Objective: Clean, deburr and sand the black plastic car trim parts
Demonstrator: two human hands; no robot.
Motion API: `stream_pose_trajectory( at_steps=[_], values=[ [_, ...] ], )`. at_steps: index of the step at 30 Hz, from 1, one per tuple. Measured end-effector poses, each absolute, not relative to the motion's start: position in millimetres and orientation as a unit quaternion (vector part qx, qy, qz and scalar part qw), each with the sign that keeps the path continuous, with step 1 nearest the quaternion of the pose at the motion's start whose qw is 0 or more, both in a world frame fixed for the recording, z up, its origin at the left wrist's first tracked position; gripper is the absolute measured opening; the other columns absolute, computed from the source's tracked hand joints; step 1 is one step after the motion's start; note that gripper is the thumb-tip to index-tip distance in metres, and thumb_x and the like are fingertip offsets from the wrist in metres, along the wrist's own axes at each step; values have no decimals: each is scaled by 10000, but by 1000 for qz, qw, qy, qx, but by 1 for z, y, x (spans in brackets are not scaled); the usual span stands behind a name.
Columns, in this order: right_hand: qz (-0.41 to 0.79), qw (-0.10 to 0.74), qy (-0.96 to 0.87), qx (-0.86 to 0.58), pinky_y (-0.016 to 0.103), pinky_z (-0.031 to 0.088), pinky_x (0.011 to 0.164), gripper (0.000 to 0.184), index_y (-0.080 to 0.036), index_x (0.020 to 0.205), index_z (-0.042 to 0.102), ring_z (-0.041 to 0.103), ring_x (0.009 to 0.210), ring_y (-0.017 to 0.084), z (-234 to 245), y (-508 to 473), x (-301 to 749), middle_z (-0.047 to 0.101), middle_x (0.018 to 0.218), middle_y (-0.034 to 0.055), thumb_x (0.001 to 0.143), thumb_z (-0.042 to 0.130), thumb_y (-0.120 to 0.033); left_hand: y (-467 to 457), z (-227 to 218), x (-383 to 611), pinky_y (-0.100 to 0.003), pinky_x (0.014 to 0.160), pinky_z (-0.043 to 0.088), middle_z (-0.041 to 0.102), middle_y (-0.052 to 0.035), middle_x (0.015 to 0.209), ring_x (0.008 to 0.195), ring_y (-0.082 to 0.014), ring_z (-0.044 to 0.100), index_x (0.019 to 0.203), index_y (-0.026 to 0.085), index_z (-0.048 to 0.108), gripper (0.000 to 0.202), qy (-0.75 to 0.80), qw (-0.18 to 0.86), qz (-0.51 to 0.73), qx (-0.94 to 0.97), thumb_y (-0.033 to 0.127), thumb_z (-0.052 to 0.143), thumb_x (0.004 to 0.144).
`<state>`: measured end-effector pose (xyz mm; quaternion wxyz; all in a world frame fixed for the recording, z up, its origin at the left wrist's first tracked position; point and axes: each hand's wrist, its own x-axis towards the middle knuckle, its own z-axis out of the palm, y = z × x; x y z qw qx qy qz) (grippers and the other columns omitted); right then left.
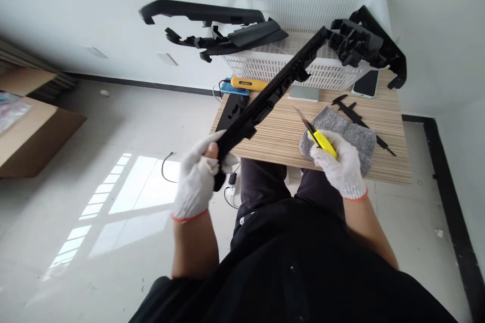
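My left hand (199, 176), in a white work glove, is closed round the near end of a long black plastic trim part (280, 83). The part slants up and away over the small wooden table (280, 136) to a bulky bracket end above the basket. My right hand (339, 164), also gloved, is closed on a yellow utility knife (318, 136) with its blade out, pointing up-left toward the part but apart from it. This hand rests over a grey cloth (354, 133) on the table.
A white slotted basket (303, 25) at the table's far edge carries other black trim parts (220, 28). On the table lie a phone (366, 83), a second yellow knife (248, 83), a grey block (303, 93) and black offcuts (359, 121). Cardboard boxes (30, 136) stand left.
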<state>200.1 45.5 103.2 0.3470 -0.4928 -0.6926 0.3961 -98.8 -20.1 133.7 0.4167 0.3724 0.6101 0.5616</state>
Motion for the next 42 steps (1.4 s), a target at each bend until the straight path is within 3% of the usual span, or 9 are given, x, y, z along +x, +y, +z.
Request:
stream_pose_trajectory(
  at_steps=[7,10,15,18,27,30,35,39,42],
  values=[
    [353,296,-726,-511,420,596,994,490,-280,1330,711,752,1092,265,90,53,198,776,1245,41,908,709,-529,-8,71,-46,-214,533,397,661,-23,755,590,-96,511,1354,164,630,595,538,567,528,332,527,725,891],
    [328,273,-738,-522,440,597,992,501,-269,1313,726,761,1071,278,89,56,197,793,1203,48,907,703,-562,-9,66,-38,-234,562,401,672,-41,829,631,-101,479,1298,179,671,505,487,612,529,328,446,743,875],
    [297,359,-676,-571,429,612,946,498,-253,1288,746,769,1029,273,91,63,198,803,1152,63,926,671,-587,-6,60,-38,-277,553,403,720,-122,978,645,-122,459,1175,157,711,521,437,650,549,291,585,702,878],
    [345,298,-702,-547,438,615,939,490,-276,1235,777,769,1012,277,93,65,201,810,1107,52,871,735,-601,-4,56,-38,-271,551,404,690,-97,913,636,-116,455,1142,151,698,531,445,651,556,262,595,742,853],
    [381,315,-670,-553,358,632,786,492,-250,1233,773,769,864,226,90,62,200,806,1019,54,837,780,-542,9,66,-26,-243,450,347,384,43,705,525,-73,294,990,135,642,644,363,742,534,180,717,770,747],
    [412,363,-639,-538,340,622,681,491,-234,1276,742,730,699,183,88,64,203,795,948,44,893,710,-541,13,71,-26,-238,461,346,392,49,692,516,-70,320,889,180,563,564,373,738,521,213,698,754,776],
    [416,343,-668,-513,358,629,810,465,-220,1214,765,752,872,216,83,69,208,788,1024,60,839,782,-493,19,77,-28,-212,495,317,439,83,624,508,-68,375,903,223,480,385,492,639,472,357,454,784,854],
    [384,387,-604,-581,351,599,619,522,-190,1263,716,700,663,196,69,72,209,761,879,54,895,668,-557,26,81,-26,-219,507,310,424,100,551,490,-74,382,815,237,376,388,520,591,456,416,393,721,898],
    [269,345,-629,-642,431,617,796,523,-232,1341,684,746,898,265,67,77,210,776,1085,83,899,669,-513,34,84,-24,-235,535,332,453,94,551,504,-87,416,811,240,367,365,537,558,429,465,390,683,919]
  ],
)
